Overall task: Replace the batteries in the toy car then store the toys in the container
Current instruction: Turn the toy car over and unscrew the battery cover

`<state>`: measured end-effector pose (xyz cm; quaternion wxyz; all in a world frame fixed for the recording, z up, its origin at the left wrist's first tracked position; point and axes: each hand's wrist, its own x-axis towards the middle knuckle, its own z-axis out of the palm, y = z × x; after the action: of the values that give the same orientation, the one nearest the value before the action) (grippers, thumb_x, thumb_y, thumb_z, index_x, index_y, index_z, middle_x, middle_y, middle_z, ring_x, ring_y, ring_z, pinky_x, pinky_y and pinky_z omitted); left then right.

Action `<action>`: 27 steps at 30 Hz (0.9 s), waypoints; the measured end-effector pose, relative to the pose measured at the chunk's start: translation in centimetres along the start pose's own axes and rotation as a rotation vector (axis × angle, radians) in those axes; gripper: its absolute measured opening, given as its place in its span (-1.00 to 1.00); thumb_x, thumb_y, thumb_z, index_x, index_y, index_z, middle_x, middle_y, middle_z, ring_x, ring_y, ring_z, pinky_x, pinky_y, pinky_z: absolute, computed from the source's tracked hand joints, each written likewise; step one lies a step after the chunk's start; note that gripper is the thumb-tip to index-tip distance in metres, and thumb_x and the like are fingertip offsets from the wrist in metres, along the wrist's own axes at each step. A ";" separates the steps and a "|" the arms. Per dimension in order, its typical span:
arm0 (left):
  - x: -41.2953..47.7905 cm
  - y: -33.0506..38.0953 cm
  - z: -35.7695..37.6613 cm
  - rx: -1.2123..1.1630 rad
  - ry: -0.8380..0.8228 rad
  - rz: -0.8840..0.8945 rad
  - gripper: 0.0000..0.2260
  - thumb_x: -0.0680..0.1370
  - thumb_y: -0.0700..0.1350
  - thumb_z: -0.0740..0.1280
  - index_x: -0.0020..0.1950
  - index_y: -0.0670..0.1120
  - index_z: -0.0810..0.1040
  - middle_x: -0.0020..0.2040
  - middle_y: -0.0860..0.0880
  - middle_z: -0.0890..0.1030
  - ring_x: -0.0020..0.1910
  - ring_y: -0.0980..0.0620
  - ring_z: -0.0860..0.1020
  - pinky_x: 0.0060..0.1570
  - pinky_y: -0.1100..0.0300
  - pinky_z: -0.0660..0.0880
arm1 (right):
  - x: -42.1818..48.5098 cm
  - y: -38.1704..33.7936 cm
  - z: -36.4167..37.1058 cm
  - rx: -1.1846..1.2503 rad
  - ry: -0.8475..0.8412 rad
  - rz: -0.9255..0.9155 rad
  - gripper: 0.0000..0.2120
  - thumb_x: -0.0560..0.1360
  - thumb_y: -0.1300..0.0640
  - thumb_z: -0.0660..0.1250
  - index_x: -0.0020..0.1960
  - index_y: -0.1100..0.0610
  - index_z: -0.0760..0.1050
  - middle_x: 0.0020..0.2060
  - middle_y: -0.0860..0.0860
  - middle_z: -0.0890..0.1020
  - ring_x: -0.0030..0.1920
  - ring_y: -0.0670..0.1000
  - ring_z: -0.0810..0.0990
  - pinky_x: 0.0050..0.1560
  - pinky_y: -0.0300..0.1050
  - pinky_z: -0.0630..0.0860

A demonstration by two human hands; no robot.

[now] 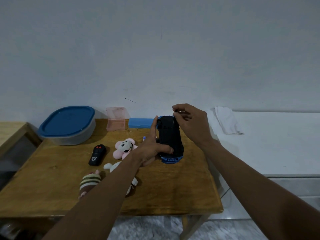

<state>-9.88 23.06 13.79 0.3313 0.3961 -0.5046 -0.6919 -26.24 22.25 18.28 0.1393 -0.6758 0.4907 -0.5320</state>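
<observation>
Three soft toys [124, 147] lie nearest on the table [173, 187]. The left hand [152, 148] grips the car [170, 137], belly up, above it. The right hand [188, 118] pinches something tiny at its far end; it could drop. The box [67, 126] behind is shut.

Bare arms, nothing worn

The left hand [152, 149] and right hand [190, 122] carried no rings, watch or gloves; forearms were sleeveless.

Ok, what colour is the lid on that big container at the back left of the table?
The lid is blue, on a greyish translucent container; the head view shows it.
</observation>
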 end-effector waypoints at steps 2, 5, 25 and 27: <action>0.0 0.0 0.0 -0.003 -0.004 0.001 0.08 0.40 -0.57 0.32 0.50 0.39 -0.07 0.15 -0.25 0.57 0.06 -0.21 0.61 0.03 -0.17 0.58 | 0.1 -0.1 0.0 0.025 0.007 0.004 -0.79 0.48 0.27 0.39 0.11 0.14 0.56 -0.08 0.02 0.69 -0.08 -0.10 0.68 -0.05 -0.21 0.63; 0.0 0.0 0.0 -0.009 0.006 -0.002 0.07 0.40 -0.57 0.32 0.49 0.39 -0.06 0.16 -0.24 0.57 0.05 -0.20 0.62 0.00 -0.15 0.59 | 0.1 0.0 0.1 0.015 0.016 -0.025 -0.83 0.47 0.24 0.41 0.05 0.15 0.52 -0.13 0.01 0.69 -0.11 -0.10 0.68 -0.09 -0.13 0.65; 0.4 -0.6 -0.3 0.001 -0.009 0.026 0.08 0.40 -0.56 0.34 0.47 0.42 -0.06 0.22 -0.26 0.55 0.03 -0.18 0.63 -0.06 -0.07 0.61 | 0.0 0.2 0.9 -0.011 0.029 0.009 -0.81 0.47 0.24 0.41 0.09 0.14 0.59 -0.08 -0.03 0.66 -0.16 -0.08 0.67 -0.12 -0.15 0.65; 0.5 -0.6 -0.3 0.000 -0.010 0.030 0.07 0.39 -0.56 0.34 0.48 0.40 -0.05 0.25 -0.26 0.53 0.04 -0.18 0.62 -0.05 -0.06 0.61 | 0.0 0.3 1.0 -0.003 0.047 0.028 -0.81 0.48 0.24 0.40 0.10 0.12 0.59 -0.09 -0.02 0.67 -0.15 -0.09 0.68 -0.11 -0.15 0.65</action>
<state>-9.87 22.69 13.07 0.3390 0.3850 -0.5122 -0.6889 -25.58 21.73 17.68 0.1342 -0.6564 0.5043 -0.5449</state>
